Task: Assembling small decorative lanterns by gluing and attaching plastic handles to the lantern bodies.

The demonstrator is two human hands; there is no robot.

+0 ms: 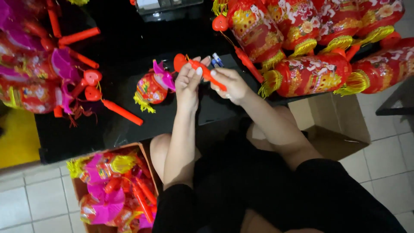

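Both my hands hold one red plastic lantern handle (206,73) with a heart-shaped end over a black table (129,47). My left hand (189,82) pinches it near the heart end. My right hand (229,84) grips the stick's lower part. A small blue and white object (217,60) lies on the table just behind my fingers. A small red lantern with a pink top and yellow fringe (152,87) lies to the left of my left hand.
Several large red flowered lanterns (310,73) with yellow tassels are piled at the right. More lanterns and red sticks (121,112) lie at the left. A cardboard box (114,190) of small lanterns stands on the tiled floor; another box (332,125) sits right.
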